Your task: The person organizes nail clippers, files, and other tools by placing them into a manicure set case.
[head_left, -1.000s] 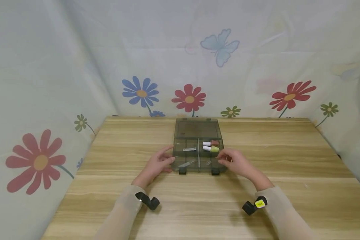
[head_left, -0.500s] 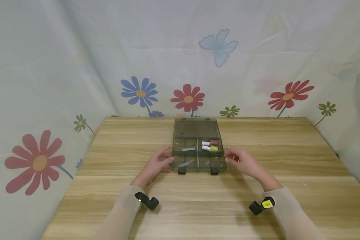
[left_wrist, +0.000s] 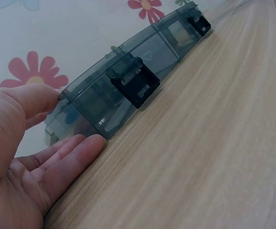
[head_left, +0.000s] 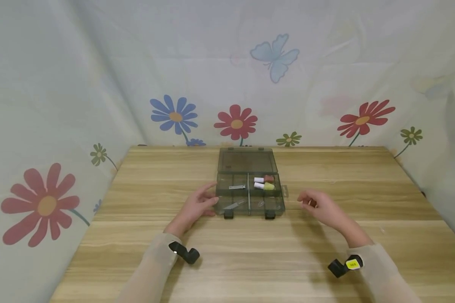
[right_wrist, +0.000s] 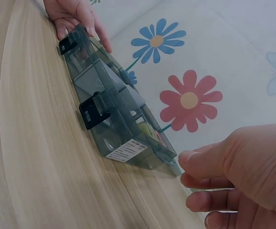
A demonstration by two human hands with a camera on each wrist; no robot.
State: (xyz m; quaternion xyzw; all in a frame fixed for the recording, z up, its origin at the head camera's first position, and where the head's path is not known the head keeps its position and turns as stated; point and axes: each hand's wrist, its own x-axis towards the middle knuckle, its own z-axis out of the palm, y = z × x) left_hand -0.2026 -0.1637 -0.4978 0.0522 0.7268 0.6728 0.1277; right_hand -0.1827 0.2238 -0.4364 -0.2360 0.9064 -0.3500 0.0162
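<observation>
A dark translucent divided case [head_left: 232,213] lies on the table with its lid [head_left: 247,160] folded back. Its compartments hold a nail clipper [head_left: 236,187], a red nail polish bottle [head_left: 268,179] and a yellow-green one [head_left: 268,186], both white-capped. A thin pale piece [head_left: 233,205] and small clear bits [head_left: 260,203], of a kind I cannot make out, lie in the front compartments. My left hand [head_left: 194,207] rests against the case's left side, thumb at the rim, fingers extended low along the wall. Apart from the right side, my right hand [head_left: 324,209] hovers loosely curled; nothing shows in it.
Two black latches [head_left: 270,215] hang from the case's front, and a hanging tab [head_left: 285,191] juts from its right side. On the wooden table [head_left: 227,261], small clear bits [head_left: 333,182] lie to the right. A flower-printed curtain [head_left: 197,63] stands behind and at the sides.
My right hand has moved from over the case's right compartments out to the right, uncovering the side tab. A small clear bit now shows in the front right compartment. The left hand has stayed put.
</observation>
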